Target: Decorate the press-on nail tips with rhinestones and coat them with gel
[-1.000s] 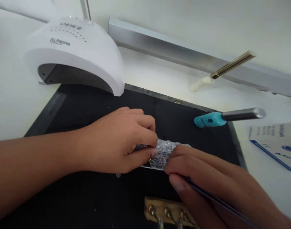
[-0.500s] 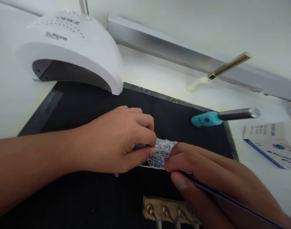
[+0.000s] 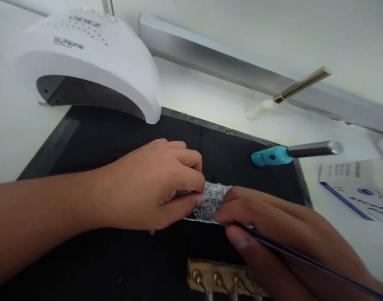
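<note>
My left hand is closed on a clear compartment case, thumb and fingers pinching its left part. The case lies on the black mat, and small glittering pieces show in its compartments. My right hand is closed around a thin dark stick-shaped tool. Its fingertips rest at the right part of the case, hiding that end and the tool's tip. Nearer me, below the right fingers, lies a gold-coloured strip with several round metal mounts and clear stems, partly covered by the right hand.
A white nail lamp stands at back left. At right are a turquoise bottle with a silver cap, a white bottle with a gold cap, and an alcohol-pad box. A silver bar runs along the back.
The view has shifted slightly, so the lamp and mat sit a little further left. My right fingertips have moved a touch left over the case. Both grips stay the same.
</note>
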Demonstrator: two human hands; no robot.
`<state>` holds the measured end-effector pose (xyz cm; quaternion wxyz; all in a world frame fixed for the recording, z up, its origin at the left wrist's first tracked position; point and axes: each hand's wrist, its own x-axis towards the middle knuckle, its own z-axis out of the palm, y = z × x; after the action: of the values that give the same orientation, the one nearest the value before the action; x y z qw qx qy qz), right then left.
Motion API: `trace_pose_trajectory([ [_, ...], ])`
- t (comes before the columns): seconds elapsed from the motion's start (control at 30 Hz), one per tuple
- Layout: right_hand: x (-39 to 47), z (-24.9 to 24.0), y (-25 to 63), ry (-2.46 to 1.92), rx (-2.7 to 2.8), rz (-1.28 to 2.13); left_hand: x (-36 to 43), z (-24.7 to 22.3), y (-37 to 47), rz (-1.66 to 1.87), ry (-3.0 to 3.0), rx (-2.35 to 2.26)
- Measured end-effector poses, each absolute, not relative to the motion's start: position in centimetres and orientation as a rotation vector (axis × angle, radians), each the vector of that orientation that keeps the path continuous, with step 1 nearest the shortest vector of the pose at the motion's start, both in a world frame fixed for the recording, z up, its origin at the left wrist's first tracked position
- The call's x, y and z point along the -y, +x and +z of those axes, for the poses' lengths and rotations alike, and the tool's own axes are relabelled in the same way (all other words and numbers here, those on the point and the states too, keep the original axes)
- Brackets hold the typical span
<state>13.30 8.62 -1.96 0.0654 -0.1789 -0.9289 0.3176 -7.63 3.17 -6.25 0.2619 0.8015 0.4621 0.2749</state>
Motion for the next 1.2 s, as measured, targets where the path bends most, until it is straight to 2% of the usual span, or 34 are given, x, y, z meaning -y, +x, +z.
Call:
trace_pose_trajectory([
  [0.3, -8.55, -1.82, 13.80, -0.518, 2.843, 0.829, -3.17, -6.21, -7.68, 0.730, 2.180, -1.254],
  [0.6, -9.38, -2.58, 13.32, -0.377, 2.762, 0.991, -3.14, -6.34, -7.72, 0.758, 2.181, -1.261],
  [1.2, -8.59, -2.03, 13.84, -0.579, 2.824, 0.929, -3.00, -6.42, -7.73, 0.755, 2.188, -1.262],
])
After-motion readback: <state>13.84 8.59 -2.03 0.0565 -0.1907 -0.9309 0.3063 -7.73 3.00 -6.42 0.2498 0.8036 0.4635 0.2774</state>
